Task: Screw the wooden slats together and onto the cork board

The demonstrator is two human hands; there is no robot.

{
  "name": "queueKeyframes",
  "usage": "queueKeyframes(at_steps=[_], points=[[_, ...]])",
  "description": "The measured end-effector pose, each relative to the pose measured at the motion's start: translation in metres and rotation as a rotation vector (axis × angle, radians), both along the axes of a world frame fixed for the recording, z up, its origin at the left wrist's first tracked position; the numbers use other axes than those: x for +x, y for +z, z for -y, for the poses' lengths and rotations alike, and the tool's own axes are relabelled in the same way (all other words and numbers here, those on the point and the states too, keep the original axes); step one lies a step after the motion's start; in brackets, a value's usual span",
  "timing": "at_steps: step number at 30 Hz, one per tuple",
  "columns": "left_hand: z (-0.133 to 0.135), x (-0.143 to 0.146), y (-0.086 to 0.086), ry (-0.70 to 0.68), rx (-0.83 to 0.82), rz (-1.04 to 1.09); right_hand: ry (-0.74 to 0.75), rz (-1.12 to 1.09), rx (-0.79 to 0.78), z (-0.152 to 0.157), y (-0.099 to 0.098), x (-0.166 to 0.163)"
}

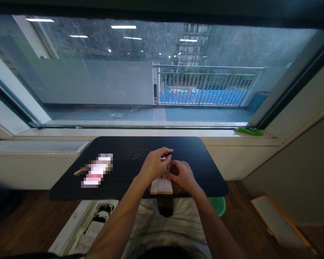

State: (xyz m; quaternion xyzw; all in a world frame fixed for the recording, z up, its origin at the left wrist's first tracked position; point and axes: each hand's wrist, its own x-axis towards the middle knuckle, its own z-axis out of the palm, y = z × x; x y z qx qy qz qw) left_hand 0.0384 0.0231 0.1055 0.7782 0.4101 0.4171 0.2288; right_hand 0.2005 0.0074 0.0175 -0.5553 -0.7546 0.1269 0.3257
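Note:
Wooden slats (161,186) lie side by side near the front edge of the black table (194,151). Above their far end, my left hand (157,163) is closed in a pinch, with a small dark thing (166,155) at its fingertips, too small to name. Just to the right, my right hand (182,174) curls in close beside the slats, thumb and fingers drawn together; whatever they grip is hidden. My hands cover the far part of the slats. A few thin metal pins, like nails or screws (136,157), lie loose left of my left hand.
At the table's left, a pixelated patch (97,171) covers something, with a wooden stick end (78,172) poking out. A window sill (216,133) runs behind, holding a green cloth-like thing (250,131). Below are a green basin (218,205) and an open white drawer or box (78,219).

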Motion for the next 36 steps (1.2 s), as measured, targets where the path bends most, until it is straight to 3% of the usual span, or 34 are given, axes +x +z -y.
queueKeyframes(at_steps=[28,32,36], points=[[0.0012,0.0001,-0.0034,-0.046,-0.04,-0.006,0.004,-0.006,0.009,-0.0014,0.0003,0.0002],[0.0016,0.0001,-0.0029,-0.028,-0.06,-0.001,-0.007,-0.085,-0.025,-0.0015,0.0002,0.0028],[-0.0004,-0.0008,-0.0037,0.002,-0.077,-0.017,0.043,-0.317,-0.025,-0.0039,0.0084,0.0085]])
